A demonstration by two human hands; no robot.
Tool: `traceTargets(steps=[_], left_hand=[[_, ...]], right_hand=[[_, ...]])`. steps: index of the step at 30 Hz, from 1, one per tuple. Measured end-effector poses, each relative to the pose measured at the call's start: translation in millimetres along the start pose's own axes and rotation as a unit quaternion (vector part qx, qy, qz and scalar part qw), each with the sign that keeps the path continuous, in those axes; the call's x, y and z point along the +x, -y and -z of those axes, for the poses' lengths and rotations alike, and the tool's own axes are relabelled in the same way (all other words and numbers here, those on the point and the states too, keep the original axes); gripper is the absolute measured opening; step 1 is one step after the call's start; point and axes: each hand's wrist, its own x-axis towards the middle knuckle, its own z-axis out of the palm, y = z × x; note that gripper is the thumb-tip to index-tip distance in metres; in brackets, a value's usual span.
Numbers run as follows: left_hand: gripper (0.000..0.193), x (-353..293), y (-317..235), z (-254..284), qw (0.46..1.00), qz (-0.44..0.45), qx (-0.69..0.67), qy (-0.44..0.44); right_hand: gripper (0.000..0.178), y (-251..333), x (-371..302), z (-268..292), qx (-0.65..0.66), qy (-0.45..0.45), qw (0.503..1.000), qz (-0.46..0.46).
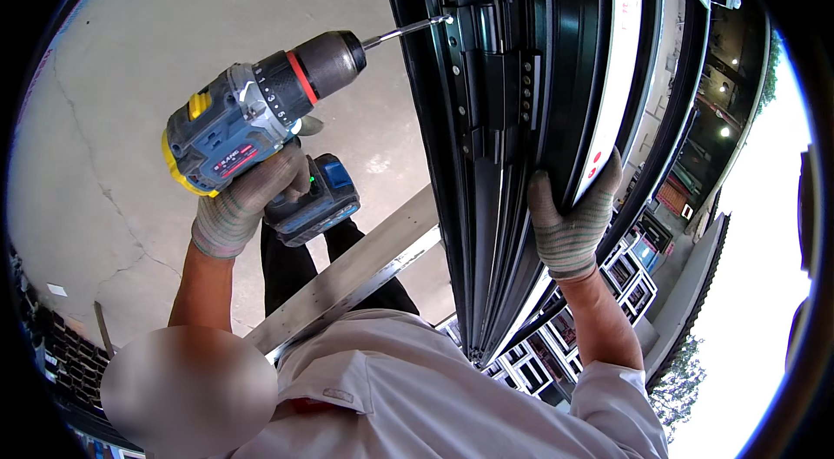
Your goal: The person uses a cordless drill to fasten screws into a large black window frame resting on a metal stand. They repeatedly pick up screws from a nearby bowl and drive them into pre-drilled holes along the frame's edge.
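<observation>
My left hand (pixel 248 203), in a striped grey knit glove, is wrapped round the grip of a cordless drill (pixel 233 116) with a blue-grey body and yellow trim. Its long bit (pixel 404 31) points right and meets a screw at the upper corner of a black hinge (pixel 493 81). Several screws show along both leaves of that hinge, which sits on a black metal frame (pixel 573 59). Lower down, my gloved right hand (pixel 576 229) clasps the frame's edge, thumb on the near face and fingers round the far side, beside a white printed strip (pixel 618 68).
Under the frame runs a pale metal beam (pixel 356 264), crossing in front of my legs. Concrete floor (pixel 104 112) with cracks lies to the left. Stacked dark profiles (pixel 74 363) are at the lower left, and several white-edged frames (pixel 625 281) stand at the right.
</observation>
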Motion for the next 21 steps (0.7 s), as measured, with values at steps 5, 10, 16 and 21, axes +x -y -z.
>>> traceTargets(steps=[5, 10, 16, 21], left_hand=[[0.037, -3.5, -0.1, 5.1, 1.000, 0.013, 0.005, 0.018], [0.043, -4.4, -1.4, 10.5, 0.997, 0.029, 0.064, 0.032], [0.056, -12.0, 29.5, 61.9, 0.990, -0.006, 0.139, 0.016], [0.072, 1.4, -11.8, 73.0, 0.810, -0.164, 0.561, 0.046]], right_hand=[[0.082, 5.7, 0.9, 3.8, -0.006, 0.009, 1.000, 0.012], [0.080, 13.5, 2.6, 5.0, 0.022, 0.027, 0.999, -0.012], [0.073, 12.2, 1.7, 3.6, 0.071, 0.042, 0.996, -0.045], [0.067, 10.0, 9.4, 6.2, 0.110, 0.057, 0.992, -0.037]])
